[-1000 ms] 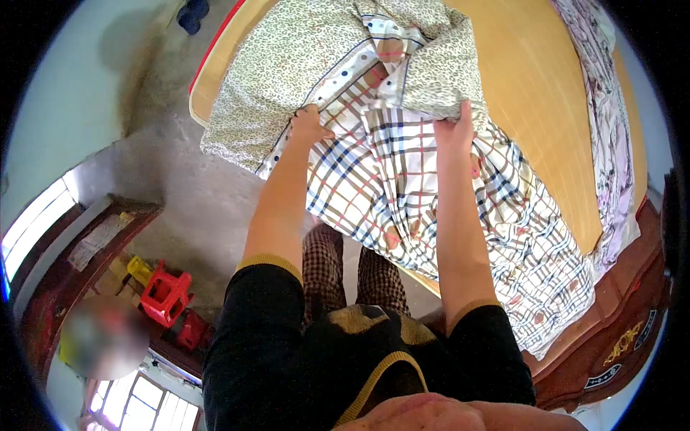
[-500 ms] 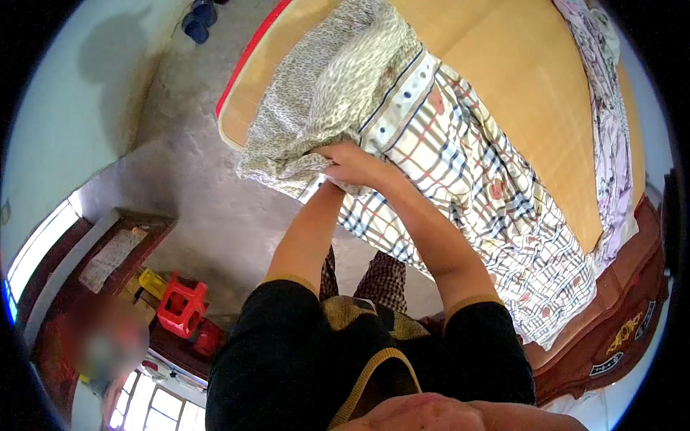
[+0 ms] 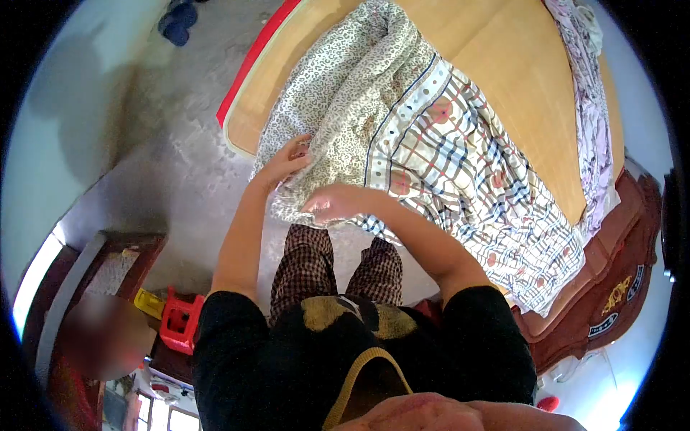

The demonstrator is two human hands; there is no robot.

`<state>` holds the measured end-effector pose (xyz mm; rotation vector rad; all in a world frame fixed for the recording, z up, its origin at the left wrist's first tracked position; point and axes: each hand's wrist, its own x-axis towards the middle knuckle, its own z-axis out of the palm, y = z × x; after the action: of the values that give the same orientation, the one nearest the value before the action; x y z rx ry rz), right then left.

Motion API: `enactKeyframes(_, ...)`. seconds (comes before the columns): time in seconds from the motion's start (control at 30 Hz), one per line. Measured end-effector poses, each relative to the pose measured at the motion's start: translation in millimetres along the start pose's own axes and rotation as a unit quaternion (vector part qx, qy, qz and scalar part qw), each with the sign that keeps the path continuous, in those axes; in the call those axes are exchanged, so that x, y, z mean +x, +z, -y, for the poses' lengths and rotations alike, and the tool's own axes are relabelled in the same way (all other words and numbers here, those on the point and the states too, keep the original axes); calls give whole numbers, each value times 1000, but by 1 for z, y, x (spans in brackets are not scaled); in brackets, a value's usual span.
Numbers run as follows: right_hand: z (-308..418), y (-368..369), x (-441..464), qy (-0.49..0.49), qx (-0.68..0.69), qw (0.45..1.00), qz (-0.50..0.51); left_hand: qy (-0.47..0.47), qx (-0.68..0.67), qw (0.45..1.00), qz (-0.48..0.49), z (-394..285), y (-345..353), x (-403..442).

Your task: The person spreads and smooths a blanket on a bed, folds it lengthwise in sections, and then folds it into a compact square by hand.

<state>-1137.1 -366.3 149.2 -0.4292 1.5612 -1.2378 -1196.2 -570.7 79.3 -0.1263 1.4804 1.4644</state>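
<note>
A quilt (image 3: pixel 467 165) lies folded lengthwise across the bed, leopard print on its left part and plaid with red flowers on its right, a dotted band between. My left hand (image 3: pixel 286 164) rests on the leopard-print side near the close end, fingers apart and slightly bent. Just right of it and nearer my body, my right hand (image 3: pixel 338 202) is curled over the quilt's near corner, its fingertips partly hidden and a little blurred. The quilt's close end hangs past the bed edge above my legs.
The bed's tan mat (image 3: pixel 517 72) has a red edge (image 3: pixel 248 68) on the left. A floral purple cloth (image 3: pixel 593 129) lies along the far right side, by a brown carved headboard (image 3: pixel 611 309). At lower left are a red stool (image 3: pixel 181 321) and a dark wooden table (image 3: pixel 147 258). Dark slippers (image 3: pixel 177 23) lie on the floor.
My hands were together on the bunched corner; now they are apart, the left let go and moved left. The leopard-print part is spread flatter and hangs nearer my body.
</note>
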Motion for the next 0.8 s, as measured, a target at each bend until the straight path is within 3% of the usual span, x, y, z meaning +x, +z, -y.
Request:
enactKeyframes(0.03,-9,-21,4,-9,3,999,-39,-26,4,1000,8,-8,0,1)
enactKeyframes(0.07,4,-43,1,57,41,971,-227,-53,8,998,16,-16,2,2)
enactKeyframes(0.1,-15,-74,-8,-59,176,920,-344,-46,7,999,5,-20,4,3)
enactKeyframes(0.13,-21,-107,-12,-51,190,860,-470,-43,5,999,8,-16,8,5)
enactKeyframes(0.17,-19,-145,-16,72,101,785,-606,-2,46,999,-26,-8,14,6)
enactKeyframes(0.2,-23,-201,-27,64,79,680,-726,40,85,994,-56,-4,21,7)
enactKeyframes(0.27,-61,-232,-23,24,96,647,-756,27,160,984,-79,-24,41,-8)
enactKeyframes(0.3,-65,-252,-19,24,92,645,-758,95,267,953,-105,-26,48,-10)
enactKeyframes(0.33,-64,-268,-15,69,141,660,-734,158,369,907,-131,-27,50,-13)
enactKeyframes(0.37,-60,-281,-13,114,192,672,-706,166,326,923,-124,-32,50,-14)
enactKeyframes(0.4,-53,-290,-7,115,192,671,-707,167,325,923,-121,-30,53,-14)
enactKeyframes(0.47,-43,-306,5,201,299,635,-683,97,482,859,-142,-20,68,-17)
enactKeyframes(0.5,-57,-322,21,80,365,618,-692,87,508,845,-143,-2,68,-14)
enactKeyframes(0.53,-71,-334,18,84,365,618,-691,85,506,847,-142,16,63,-13)
enactKeyframes(0.6,-49,-356,9,104,391,609,-682,161,287,926,-186,26,51,-17)
enactKeyframes(0.63,-30,-355,12,108,388,613,-680,48,201,966,-153,5,44,-26)
enactKeyframes(0.7,16,-334,9,-227,163,631,-724,43,151,974,-162,19,30,-14)
enactKeyframes(0.73,35,-326,21,-227,161,635,-721,42,105,980,-166,27,23,-12)
enactKeyframes(0.8,58,-318,41,-77,-170,547,-816,27,137,977,-164,14,16,-15)
